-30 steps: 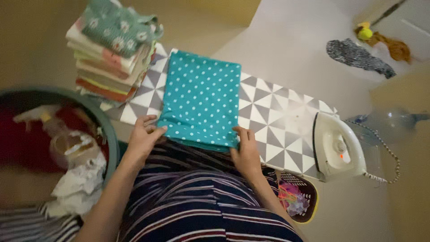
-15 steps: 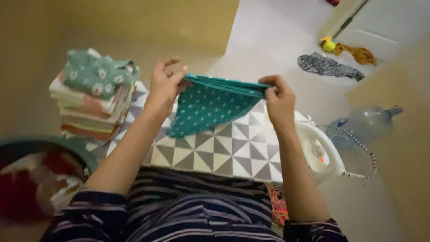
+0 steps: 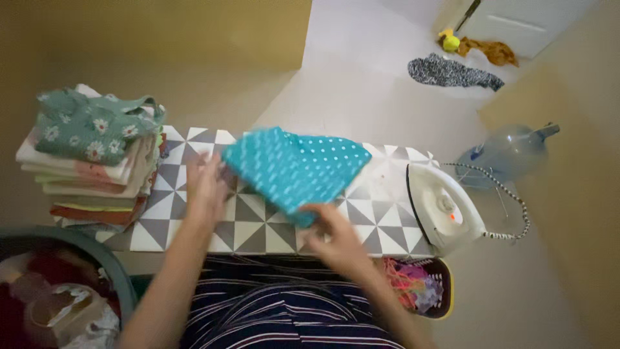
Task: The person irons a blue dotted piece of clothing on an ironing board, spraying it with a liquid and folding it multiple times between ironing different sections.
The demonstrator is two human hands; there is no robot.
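Spanning the view beneath both hands, the ironing board with its grey-and-white triangle cover runs left to right, its far end carrying a white iron resting flat, well to the right of the grip. A stack of folded clothes, topped by a green flowered piece, sits on the board's left end, just beyond the left hand. At the lower left, near the left forearm, part of a round basin of laundry shows.

The folded teal polka-dot cloth lies between the two hands, over the middle of the board, its long axis slanting from upper left to lower right, with one corner pointing down toward the right hand. The left hand is at the cloth's left edge, fingers spread along it; blur hides whether they pinch it. The right hand meets the cloth's lowest corner, fingers curled around it, appearing to hold that corner, though motion blur softens the detail.
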